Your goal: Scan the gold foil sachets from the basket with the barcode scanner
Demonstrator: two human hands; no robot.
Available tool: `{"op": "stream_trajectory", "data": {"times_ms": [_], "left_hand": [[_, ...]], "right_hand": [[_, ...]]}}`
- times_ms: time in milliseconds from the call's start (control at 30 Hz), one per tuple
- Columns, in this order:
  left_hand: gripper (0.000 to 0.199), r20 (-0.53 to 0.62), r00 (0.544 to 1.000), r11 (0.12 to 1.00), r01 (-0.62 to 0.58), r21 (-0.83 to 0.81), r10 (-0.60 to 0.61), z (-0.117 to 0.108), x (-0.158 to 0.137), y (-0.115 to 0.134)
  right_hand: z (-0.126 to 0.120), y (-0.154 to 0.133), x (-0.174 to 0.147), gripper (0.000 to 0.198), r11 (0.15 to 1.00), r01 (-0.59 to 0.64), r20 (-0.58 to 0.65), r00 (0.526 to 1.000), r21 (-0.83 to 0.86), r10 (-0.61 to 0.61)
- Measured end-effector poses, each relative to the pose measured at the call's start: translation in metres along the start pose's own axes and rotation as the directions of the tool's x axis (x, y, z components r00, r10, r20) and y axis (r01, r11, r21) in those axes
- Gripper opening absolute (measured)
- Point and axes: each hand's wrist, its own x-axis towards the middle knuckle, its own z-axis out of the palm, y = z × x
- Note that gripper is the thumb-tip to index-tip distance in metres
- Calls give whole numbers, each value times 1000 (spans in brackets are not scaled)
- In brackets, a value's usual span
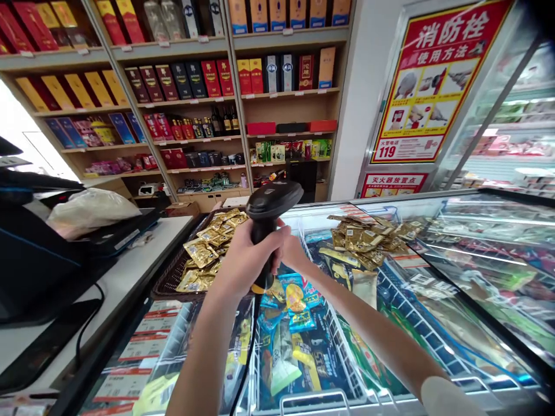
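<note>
My left hand [243, 249] is wrapped round the handle of a black barcode scanner [274, 199], its head pointing up and away from me. A black cable runs down from its base. Just behind the handle is my right hand [289, 245]; its fingers are mostly hidden by the scanner and my left hand, so I cannot see what they hold. Beyond my left hand, gold foil sachets [202, 252] fill a dark woven basket [167, 277]. A loose pile of similar gold sachets [362, 238] lies on the freezer's glass top to the right.
A chest freezer with wire baskets [347, 341] of bagged frozen goods stretches below my arms. On the left, a white counter [93, 315] carries a black checkout machine [32, 260] and a plastic bag [93, 211]. Shelves [186, 101] of boxed goods stand behind.
</note>
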Motion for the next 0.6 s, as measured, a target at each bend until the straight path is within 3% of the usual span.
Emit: {"op": "stream_trajectory", "data": {"times_ms": [67,200,400,500,600], "left_hand": [[25,-37,999,1000,-10,-14,10,1,0,3],[24,-80,997,999,4,-52,-8,1,2,7],[22,-96,994,996,38,-81,-46,-3,7,4],[21,-100,994,996,39,-77,-46,-4,7,4],[22,-109,994,998,26,-53,-32,-3,8,3]], "right_hand": [[-7,5,3,27,998,-40,4,999,48,40],[-33,4,7,16,962,-194,171,972,192,162],[-71,-11,3,25,907,-310,377,906,286,191],[-85,-17,2,27,898,-279,295,938,339,180],[-103,-22,3,17,925,-120,-1,992,361,129]]}}
